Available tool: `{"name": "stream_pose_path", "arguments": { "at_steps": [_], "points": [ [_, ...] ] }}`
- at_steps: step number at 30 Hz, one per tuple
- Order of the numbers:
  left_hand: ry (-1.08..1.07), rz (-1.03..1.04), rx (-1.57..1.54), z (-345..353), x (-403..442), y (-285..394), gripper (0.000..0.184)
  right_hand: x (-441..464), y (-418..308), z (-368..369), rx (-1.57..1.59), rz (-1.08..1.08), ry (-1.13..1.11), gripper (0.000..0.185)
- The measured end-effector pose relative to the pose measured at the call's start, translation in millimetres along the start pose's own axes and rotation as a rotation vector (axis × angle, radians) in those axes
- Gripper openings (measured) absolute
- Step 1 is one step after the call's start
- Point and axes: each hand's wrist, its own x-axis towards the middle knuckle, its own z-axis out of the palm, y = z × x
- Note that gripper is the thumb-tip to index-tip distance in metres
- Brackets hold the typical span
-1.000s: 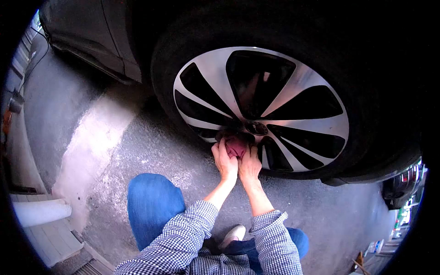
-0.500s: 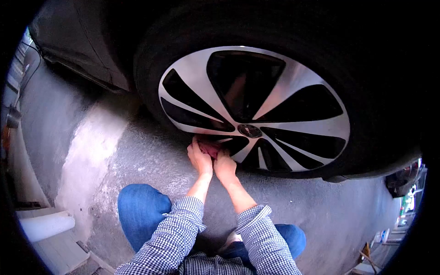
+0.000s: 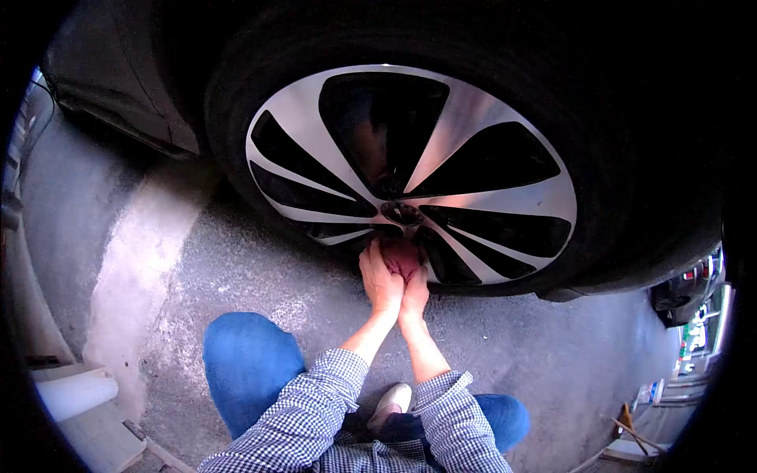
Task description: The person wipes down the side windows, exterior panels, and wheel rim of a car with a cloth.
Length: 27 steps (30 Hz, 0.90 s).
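A car wheel with silver-and-black spokes (image 3: 505, 195) fills the upper part of the view, its dark tyre (image 3: 229, 142) around it. Just below the round centre cap (image 3: 402, 213), a dark red cloth (image 3: 400, 257) is bunched against the lower spokes. My left hand (image 3: 381, 284) grips the cloth from the left, fingers curled up along its side. Close beside it, my right hand (image 3: 415, 295) is closed on the cloth's right side, with its fingers partly hidden. The wrists almost touch.
My bent knee (image 3: 251, 370) is at the left, with a light shoe (image 3: 392, 400) between my legs. The dark car body (image 3: 118, 71) overhangs the concrete floor (image 3: 236, 260). A white roll (image 3: 77, 392) lies at lower left; another car (image 3: 684, 293) stands at far right.
Both hands have moved right with the cloth, from the lower-left spokes to below the centre cap, and come closer together. The wheel sits further left in view.
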Motion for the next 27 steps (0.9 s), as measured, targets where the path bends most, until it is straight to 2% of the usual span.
{"name": "stream_pose_path", "arguments": {
  "at_steps": [1,3,6,9,10,13,14,17,20,23,25,27],
  "points": [
    [-0.009,-0.001,0.024,3,3,-12,0.059,2,-5,7,0.021,-0.035,0.074,0.051],
    [-0.017,-0.059,0.057,6,0,-32,0.06,3,-1,14,-0.045,0.133,-0.042,0.043],
    [-0.053,-0.144,0.092,8,-9,-61,0.059,1,10,19,-0.171,0.269,-0.217,0.032],
    [-0.246,-0.349,0.157,3,-6,-99,0.055,-7,19,24,-0.304,0.212,-0.299,0.031],
    [-0.251,-0.363,0.164,2,-9,-98,0.053,-12,19,27,-0.257,0.188,-0.241,0.034],
    [0.011,-0.31,0.136,7,-25,-83,0.054,-23,0,19,-0.133,0.179,-0.136,0.04],
    [0.151,-0.214,0.069,8,-30,-77,0.055,-24,-6,15,-0.077,0.146,-0.144,0.043],
    [0.351,0.018,-0.026,-11,-11,-43,0.055,-16,-29,5,0.089,-0.082,-0.035,0.043],
    [0.249,0.118,0.077,-32,24,-18,0.051,3,-53,15,0.075,-0.058,-0.021,0.039],
    [0.167,0.089,0.199,-46,50,-23,0.046,19,-58,45,0.071,-0.096,-0.077,0.03],
    [0.171,0.117,0.289,-56,64,-43,0.037,22,-64,58,0.028,0.035,-0.26,0.03],
    [0.099,0.022,0.373,-69,74,-61,0.034,17,-60,80,0.105,-0.013,-0.24,0.035]
  ]
}}
